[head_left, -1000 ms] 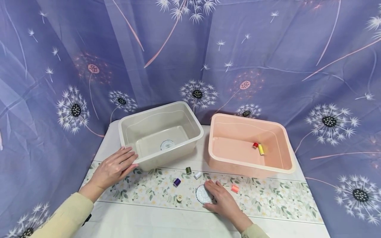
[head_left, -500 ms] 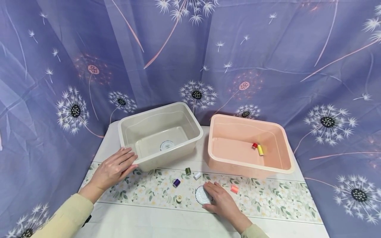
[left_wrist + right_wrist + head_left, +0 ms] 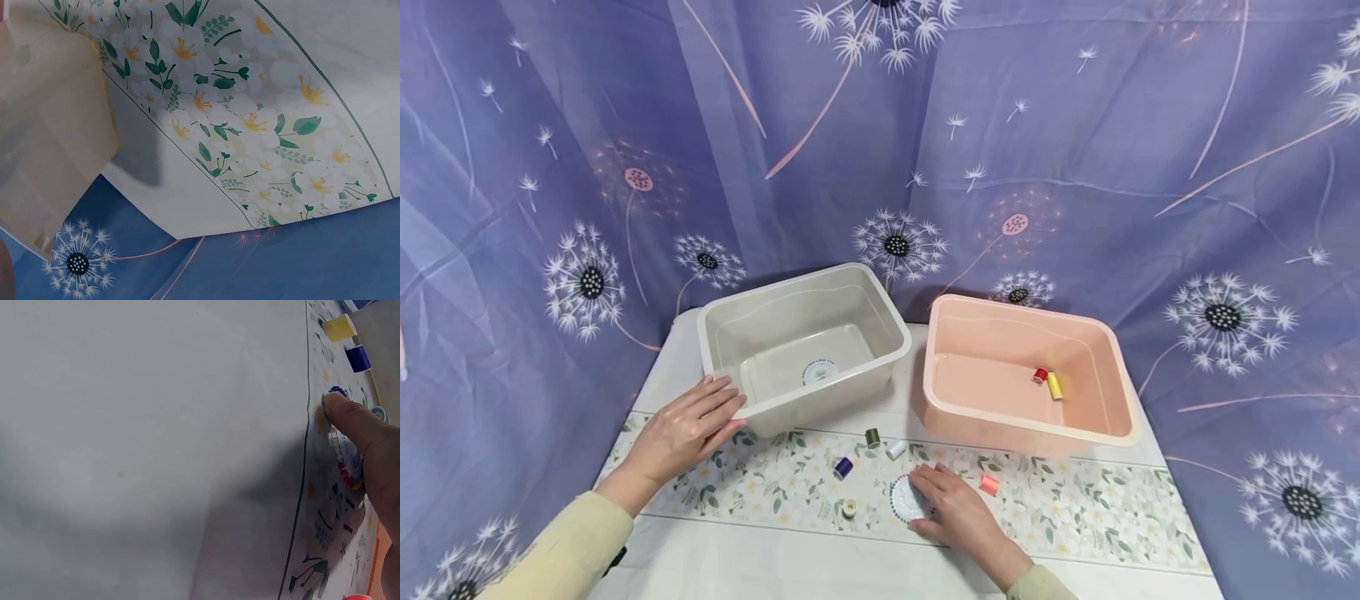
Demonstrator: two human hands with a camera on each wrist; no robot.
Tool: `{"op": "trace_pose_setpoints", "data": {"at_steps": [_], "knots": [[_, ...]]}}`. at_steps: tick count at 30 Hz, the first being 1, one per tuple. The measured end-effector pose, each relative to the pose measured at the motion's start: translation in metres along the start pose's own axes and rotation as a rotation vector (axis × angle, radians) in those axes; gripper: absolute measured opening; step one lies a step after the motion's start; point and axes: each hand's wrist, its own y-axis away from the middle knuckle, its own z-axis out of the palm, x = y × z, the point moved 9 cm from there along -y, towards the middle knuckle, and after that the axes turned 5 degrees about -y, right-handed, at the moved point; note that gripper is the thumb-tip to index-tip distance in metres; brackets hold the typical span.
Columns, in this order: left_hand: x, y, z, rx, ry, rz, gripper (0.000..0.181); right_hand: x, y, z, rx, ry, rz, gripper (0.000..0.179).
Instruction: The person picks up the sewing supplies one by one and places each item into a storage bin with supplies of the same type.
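Grey tub (image 3: 827, 406) touched, pin disc (image 3: 903, 500) pinched
The tub's near left corner is covered by the left hand (image 3: 688, 422), fingers nearly straight, perhaps for steadying. On the table (image 3: 737, 558), off the near left corner of the peach tub (image 3: 1000, 427), the disc is pinched across its edges by the right hand (image 3: 958, 512), likely for its flatness.

Left hand (image 3: 687, 427) rests on a grey bin (image 3: 829, 405) containing a pin wheel (image 3: 817, 372); right hand (image 3: 958, 510) holds a second pin wheel (image 3: 906, 499) near five loose thread spools (image 3: 842, 467); peach bin (image 3: 1022, 431) contains two (image 3: 1055, 386).
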Motion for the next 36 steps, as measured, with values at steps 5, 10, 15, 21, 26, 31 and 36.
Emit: {"op": "trace_pose_setpoints", "data": {"at_steps": [5,10,15,21,26,31,36], "knots": [[0.0003,0.0001,-0.0011,0.0,-0.003,0.004,0.048,-0.0026,-0.0022,0.0001,-0.029,0.028,-0.003,0.078],[0.0002,0.0004,-0.0013,-0.003,-0.004,-0.002,0.049,-0.0053,-0.005,-0.0001,-0.035,0.043,-0.03,0.075],[0.0012,-0.0002,-0.0024,0.0,0.006,-0.012,0.049,-0.0065,-0.0056,0.001,-0.038,0.062,-0.043,0.073],[0.0016,-0.0015,-0.0025,0.004,0.008,-0.008,0.049,-0.0056,-0.0075,0.0003,-0.055,0.076,-0.042,0.073],[0.0019,-0.0005,-0.0027,0.002,0.008,-0.013,0.05,-0.0077,-0.0075,0.0005,-0.074,0.064,-0.05,0.075],[0.0014,-0.0006,-0.0015,-0.009,0.007,-0.018,0.05,-0.0101,-0.0059,-0.0002,-0.075,0.069,-0.061,0.075],[0.0009,-0.0008,-0.0006,-0.011,0.003,-0.022,0.051,-0.0089,-0.0058,0.0014,-0.103,0.057,-0.048,0.076]]}}
